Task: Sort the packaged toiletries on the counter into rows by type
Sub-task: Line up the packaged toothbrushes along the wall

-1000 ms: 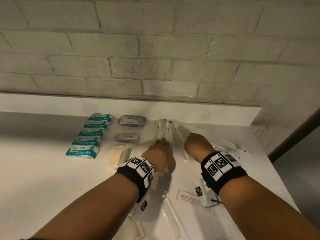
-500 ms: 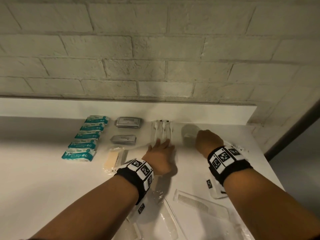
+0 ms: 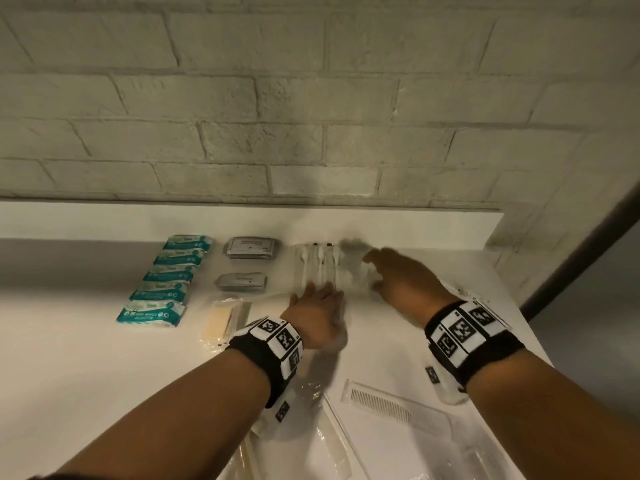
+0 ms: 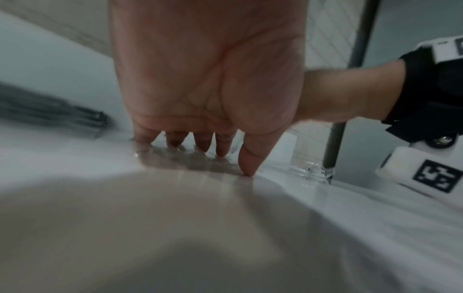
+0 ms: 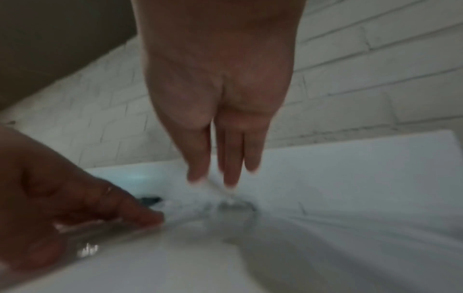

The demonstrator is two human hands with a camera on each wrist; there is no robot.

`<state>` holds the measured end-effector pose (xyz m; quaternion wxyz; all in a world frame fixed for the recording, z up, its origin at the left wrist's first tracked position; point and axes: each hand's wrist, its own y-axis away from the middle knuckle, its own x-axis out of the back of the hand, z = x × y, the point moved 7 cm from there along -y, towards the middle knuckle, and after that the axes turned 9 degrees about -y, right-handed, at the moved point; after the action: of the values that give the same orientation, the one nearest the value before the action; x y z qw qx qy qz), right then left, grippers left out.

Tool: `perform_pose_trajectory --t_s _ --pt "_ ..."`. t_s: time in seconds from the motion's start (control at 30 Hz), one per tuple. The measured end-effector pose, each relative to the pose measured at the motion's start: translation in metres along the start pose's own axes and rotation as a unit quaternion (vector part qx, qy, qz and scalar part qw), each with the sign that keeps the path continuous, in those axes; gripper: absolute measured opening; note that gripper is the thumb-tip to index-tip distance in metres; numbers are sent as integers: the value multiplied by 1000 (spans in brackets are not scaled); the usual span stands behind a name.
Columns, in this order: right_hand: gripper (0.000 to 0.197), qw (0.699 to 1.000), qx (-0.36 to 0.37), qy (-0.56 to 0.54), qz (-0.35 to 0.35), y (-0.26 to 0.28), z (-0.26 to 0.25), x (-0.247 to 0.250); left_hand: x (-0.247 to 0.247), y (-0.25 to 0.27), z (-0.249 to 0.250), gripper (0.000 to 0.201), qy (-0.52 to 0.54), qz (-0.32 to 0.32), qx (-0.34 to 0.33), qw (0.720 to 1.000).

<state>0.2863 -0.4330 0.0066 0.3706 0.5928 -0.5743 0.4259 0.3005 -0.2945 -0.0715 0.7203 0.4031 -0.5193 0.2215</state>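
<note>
Several toothbrushes in clear wrap lie side by side at the back of the white counter. My left hand lies flat on their near ends, its straight fingers pressing the wrap down. My right hand is blurred just right of that row; its straight fingers touch a clear packet there, whose contents I cannot make out. To the left, a column of teal wipe packs, two grey sachets and one beige item in clear wrap.
Clear-wrapped combs and more clear packets lie near me under my forearms. A few small packets sit past my right wrist, by the counter's right edge. A brick wall rises behind the raised back ledge.
My right hand swung out to the right, then came back left and forward beside the toothbrush row. My left hand's fingers spread flat over the toothbrush packs.
</note>
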Motion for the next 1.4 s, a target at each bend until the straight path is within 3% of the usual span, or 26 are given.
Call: perform_pose_trajectory --t_s 0.1,0.2,0.33,0.5,0.57,0.63,0.77,0.9,1.0,1.1,1.17,1.23,1.3,1.37,1.4 --pt "48 989 -71 28 -125 17 27 -20 3 0 0 64 -9 -4 -2 1000" --pt "47 986 -91 43 -130 15 27 -16 8 1 3 60 -18 4 -2 1000" --pt "56 981 -93 -28 -167 3 13 -35 10 1 4 57 -22 -5 -3 1000" --pt "29 984 -39 42 -168 -14 -5 -61 15 3 8 49 40 -6 -5 999" --pt "30 988 -38 17 -149 -15 -5 -61 13 4 7 52 46 -8 1 999" --pt "37 993 -66 -19 -100 -17 10 -50 9 3 4 69 35 -20 12 999" --pt "40 980 -195 45 7 -17 74 -10 15 -1 13 77 37 13 -10 999" --pt "42 956 -287 39 -52 -5 116 -14 18 -4 32 59 -22 21 -51 998" --pt "35 963 -252 64 -71 -9 110 -13 14 -6 35 51 -42 -9 -67 997" --pt "19 985 -168 -1 42 -25 81 18 14 -7 29 56 -31 -18 -61 997" --pt "6 981 -107 -94 132 -28 62 38 13 -10 29 64 -30 -11 -62 998" --pt "13 966 -51 -170 187 -22 49 48 14 -10 31 57 -24 -11 -56 998" --pt "34 974 -31 -178 138 -17 46 38 15 -10 30 49 -15 -4 -57 998" --pt "56 989 -77 -124 5 -7 57 12 14 -11 30 51 -17 -8 -55 998" --pt "57 989 -116 -87 -42 -1 68 2 14 -11 30 52 -16 -9 -57 998"
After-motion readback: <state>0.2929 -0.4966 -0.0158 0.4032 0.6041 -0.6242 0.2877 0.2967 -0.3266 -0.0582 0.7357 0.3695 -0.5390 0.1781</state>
